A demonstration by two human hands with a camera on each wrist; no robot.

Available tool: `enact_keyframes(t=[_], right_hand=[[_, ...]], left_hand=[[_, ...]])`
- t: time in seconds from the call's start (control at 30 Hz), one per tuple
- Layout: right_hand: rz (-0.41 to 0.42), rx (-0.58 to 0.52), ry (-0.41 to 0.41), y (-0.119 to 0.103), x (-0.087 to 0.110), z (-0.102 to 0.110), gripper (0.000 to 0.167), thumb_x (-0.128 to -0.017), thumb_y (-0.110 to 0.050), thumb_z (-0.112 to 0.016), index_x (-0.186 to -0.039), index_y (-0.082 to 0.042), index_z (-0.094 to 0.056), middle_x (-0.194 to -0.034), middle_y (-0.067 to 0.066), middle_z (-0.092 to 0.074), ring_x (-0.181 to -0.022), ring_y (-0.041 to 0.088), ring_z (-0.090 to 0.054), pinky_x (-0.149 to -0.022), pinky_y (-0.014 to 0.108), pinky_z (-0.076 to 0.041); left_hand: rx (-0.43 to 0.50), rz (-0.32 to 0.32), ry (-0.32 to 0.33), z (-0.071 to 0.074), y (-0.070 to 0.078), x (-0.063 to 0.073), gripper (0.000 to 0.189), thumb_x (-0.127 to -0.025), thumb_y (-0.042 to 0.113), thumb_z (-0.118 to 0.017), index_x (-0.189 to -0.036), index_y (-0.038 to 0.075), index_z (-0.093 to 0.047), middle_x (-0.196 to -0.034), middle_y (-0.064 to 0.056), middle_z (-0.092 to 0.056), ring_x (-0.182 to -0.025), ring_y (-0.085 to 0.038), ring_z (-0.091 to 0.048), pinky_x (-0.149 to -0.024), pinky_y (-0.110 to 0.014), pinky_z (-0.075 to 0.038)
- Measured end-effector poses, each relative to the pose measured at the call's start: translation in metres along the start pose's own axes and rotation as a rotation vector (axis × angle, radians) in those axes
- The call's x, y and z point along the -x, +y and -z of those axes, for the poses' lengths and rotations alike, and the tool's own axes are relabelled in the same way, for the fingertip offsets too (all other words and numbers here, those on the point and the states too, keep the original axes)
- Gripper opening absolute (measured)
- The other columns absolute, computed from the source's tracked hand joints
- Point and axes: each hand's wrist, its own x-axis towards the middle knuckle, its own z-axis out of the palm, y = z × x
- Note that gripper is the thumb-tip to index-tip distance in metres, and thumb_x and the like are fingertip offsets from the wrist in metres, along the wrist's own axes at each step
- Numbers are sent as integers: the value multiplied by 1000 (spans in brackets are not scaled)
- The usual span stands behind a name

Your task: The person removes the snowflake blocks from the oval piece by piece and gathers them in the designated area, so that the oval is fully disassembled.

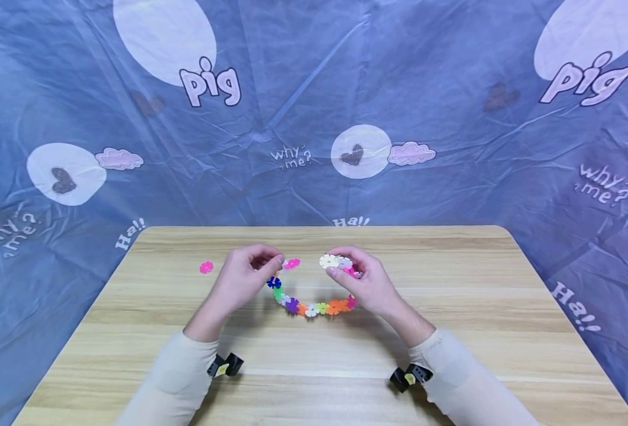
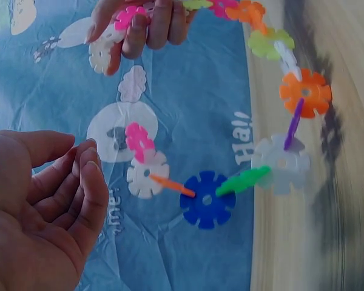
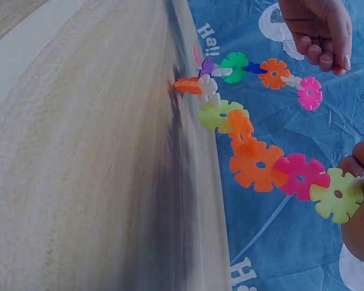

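Note:
A curved chain of snowflake building discs (image 1: pixel 312 309) in many colours spans the gap between the hands, with white, orange, green, purple and blue ones slotted edge to edge. My right hand (image 1: pixel 364 275) grips its right end, where white discs (image 1: pixel 329 261) stick out past the thumb and fingers. The left end finishes in a pink disc (image 2: pixel 139 142) joined to a white disc (image 2: pixel 148 174). Beside that end is my left hand (image 2: pixel 54 194), fingers loosely bent and nothing visible between them. Both wrist views show a space between this hand and the chain.
One loose pink disc (image 1: pixel 206 267) lies on the wooden table (image 1: pixel 452 266) to the left of the left hand. A blue printed cloth (image 1: pixel 303 89) hangs behind the table and down its sides. Each wrist carries a small black camera (image 1: pixel 411 377).

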Motion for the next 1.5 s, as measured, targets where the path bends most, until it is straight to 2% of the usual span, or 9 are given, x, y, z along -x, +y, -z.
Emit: enact_keyframes(t=[0.23,0.43,0.67,0.83,1.07,1.23,1.37,1.5], right_hand=[[-7,-2,1,0,0,-1,35,-99,-10,-75,-133,-4,-68,-106,12,-68,-65,9,-56,-51,25,-49],[-12,-16,-15,0,-1,-2,35,-99,-10,-74,-134,-6,-68,-104,10,-68,-58,14,-55,-45,29,-49],[34,1,-23,-1,-1,-5,34,-99,-8,-74,-132,-5,-69,-108,11,-71,-64,8,-55,-53,25,-50],[51,2,-36,-2,-1,-6,34,-99,-8,-74,-132,-5,-69,-107,12,-71,-62,7,-53,-52,24,-49],[35,11,-48,0,-2,-8,33,-99,-10,-75,-131,-5,-70,-111,14,-73,-73,9,-60,-61,25,-54],[18,19,-48,1,-2,-9,33,-98,-11,-76,-131,-6,-70,-105,12,-72,-75,10,-61,-62,24,-54],[4,0,-57,0,-1,-8,35,-98,-11,-77,-132,-6,-70,-105,9,-72,-77,12,-62,-64,24,-55],[0,0,-50,1,-1,-6,40,-97,-11,-78,-135,-7,-69,-103,8,-72,-82,14,-64,-67,25,-56]], left_hand=[[16,30,-32,-10,6,-2,13,-102,11,-73,-109,3,-80,-89,-11,-78,-77,-16,-66,-68,-23,-55],[42,-15,-69,-20,10,-3,12,-102,12,-73,-108,3,-80,-87,-8,-77,-75,-19,-66,-65,-24,-55],[74,-53,-89,-29,14,-5,15,-104,12,-70,-107,1,-79,-90,-15,-78,-75,-17,-68,-65,-24,-56],[99,-62,-121,-34,17,-6,17,-106,15,-67,-103,2,-79,-85,-12,-75,-71,-15,-63,-61,-24,-53],[126,-10,-173,-39,19,-8,25,-109,18,-64,-98,2,-79,-83,-18,-73,-68,-16,-61,-59,-23,-50],[163,16,-190,-41,19,-10,25,-108,14,-63,-96,-4,-77,-82,-20,-73,-67,-14,-62,-60,-24,-53],[233,68,-201,-43,19,-12,25,-108,11,-63,-95,-8,-74,-78,-11,-72,-65,-14,-62,-62,-26,-57],[322,129,-202,-43,18,-12,25,-108,10,-61,-94,-8,-73,-76,-4,-70,-65,-13,-62,-62,-23,-57]])
